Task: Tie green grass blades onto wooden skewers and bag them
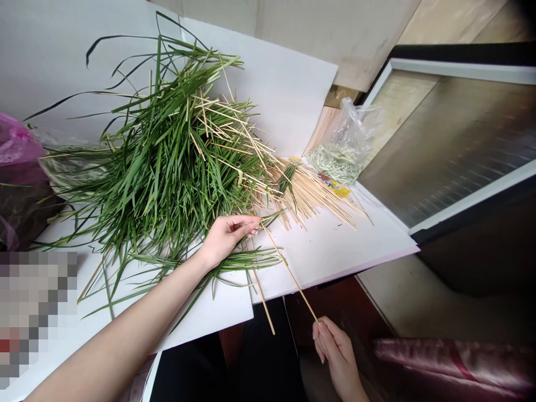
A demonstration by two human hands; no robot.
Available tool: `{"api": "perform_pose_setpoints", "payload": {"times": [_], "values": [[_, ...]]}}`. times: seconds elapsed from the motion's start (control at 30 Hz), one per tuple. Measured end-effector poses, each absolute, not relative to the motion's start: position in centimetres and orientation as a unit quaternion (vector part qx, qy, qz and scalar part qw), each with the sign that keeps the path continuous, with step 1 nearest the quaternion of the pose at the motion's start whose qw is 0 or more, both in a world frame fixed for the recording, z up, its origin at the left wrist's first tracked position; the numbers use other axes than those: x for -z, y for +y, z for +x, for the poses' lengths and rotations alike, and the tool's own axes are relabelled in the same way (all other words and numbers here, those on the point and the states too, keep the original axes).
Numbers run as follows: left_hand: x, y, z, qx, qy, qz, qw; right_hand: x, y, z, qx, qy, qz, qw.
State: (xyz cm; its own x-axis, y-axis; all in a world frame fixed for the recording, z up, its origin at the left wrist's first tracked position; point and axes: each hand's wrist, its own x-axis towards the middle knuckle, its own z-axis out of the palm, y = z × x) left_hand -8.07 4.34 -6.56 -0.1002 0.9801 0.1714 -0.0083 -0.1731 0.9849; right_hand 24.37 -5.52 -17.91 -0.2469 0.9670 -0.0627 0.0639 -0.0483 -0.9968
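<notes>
A big heap of long green leaves (pixel 167 151) lies on white boards (pixel 335 245), mixed with several thin bamboo skewers (pixel 310 192). My left hand (pixel 228 237) reaches across the board with fingers curled, pinching the upper end of one skewer (pixel 288 271) beside a few loose leaves (pixel 238 261). My right hand (pixel 335 354) sits low near the board's front edge, closed on the lower end of that same skewer. A second skewer (pixel 262 296) lies loose on the board between my hands.
A clear plastic bag (pixel 345 145) with pale green bits and a yellow packet (pixel 335 187) lie at the board's right. A pink bag (pixel 19 162) is at the left. A metal-topped cabinet (pixel 452 139) stands at the right, pink fabric (pixel 452 365) below.
</notes>
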Motion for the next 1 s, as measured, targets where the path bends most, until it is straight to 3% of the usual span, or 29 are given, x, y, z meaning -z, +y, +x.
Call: {"api": "perform_pose_setpoints", "payload": {"times": [0.3, 0.7, 1.0], "values": [[6.7, 4.4, -8.0, -0.56, 0.489, 0.532, 0.405, 18.5, -5.5, 24.6, -0.559, -0.564, -0.455, 0.403], [5.8, 3.8, -7.9, -0.536, 0.498, 0.652, 0.199, 18.2, -5.4, 24.4, -0.563, -0.558, -0.455, 0.406], [6.1, 3.9, -7.8, -0.541, 0.517, 0.622, 0.231, 18.3, -5.4, 24.6, -0.56, -0.565, -0.454, 0.402]]}}
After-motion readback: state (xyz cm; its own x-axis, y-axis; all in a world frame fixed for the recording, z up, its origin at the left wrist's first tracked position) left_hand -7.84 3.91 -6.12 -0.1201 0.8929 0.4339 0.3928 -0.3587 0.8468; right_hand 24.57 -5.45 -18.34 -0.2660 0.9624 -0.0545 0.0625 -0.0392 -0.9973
